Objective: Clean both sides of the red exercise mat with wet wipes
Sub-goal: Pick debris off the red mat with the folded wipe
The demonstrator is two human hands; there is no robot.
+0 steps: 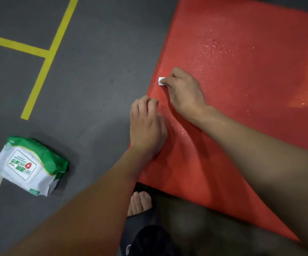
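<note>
A green-and-white soft plastic pack of wet wipes point(30, 166) lies on the grey floor point(97, 58), well left of the mat. The left hand point(146, 126) curls loosely at the red foam exercise mat point(241, 80)'s edge, holding nothing I can see. The right hand point(183, 91) pinches a small folded white wipe point(161, 81) against its wet surface.

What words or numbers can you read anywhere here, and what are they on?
"75": on the label of the green and white wet wipe pack, seen upside down.
Red cross sign: same label.
The large green characters and the small print there are too blurred to read.
Nothing else carries any text.
</note>
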